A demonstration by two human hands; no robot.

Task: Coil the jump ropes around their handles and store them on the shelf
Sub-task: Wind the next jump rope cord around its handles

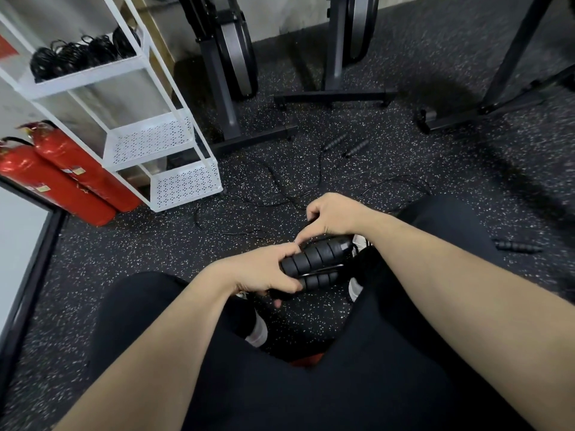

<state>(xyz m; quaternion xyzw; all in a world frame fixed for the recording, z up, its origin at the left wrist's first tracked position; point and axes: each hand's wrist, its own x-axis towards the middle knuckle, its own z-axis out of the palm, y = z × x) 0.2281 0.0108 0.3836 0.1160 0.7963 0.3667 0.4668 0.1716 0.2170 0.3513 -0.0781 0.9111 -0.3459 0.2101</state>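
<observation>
- Your left hand (264, 270) curls its fingers and thumb round the near ends of the two black ribbed foam jump-rope handles (317, 259), held side by side in front of your knees; the ends inside your palm are hidden.
- Your right hand (334, 214) hovers just above the far ends of those handles with its fingers bent under; you cannot tell from here whether they pinch the cord, since the fingertips are hidden beneath the hand.
- The thin black cord (236, 206) runs loose over the speckled black rubber floor (140, 253), between your hands and the white metal shelf unit (183, 181); where it joins the handles is hard to make out.
- On the shelf unit's upper tier sit several coiled black jump ropes (77, 54); their number is unclear, as they blur together.
- Right of the shelf unit, well beyond your hands, lie two more black handles (347, 144), small and blurred.
- Far right of the shelf unit, beside your right leg, another black handle (518, 245) rests on the floor.
- Left of the shelf unit lean two red fire extinguishers (68, 172), partly cut off.
</observation>
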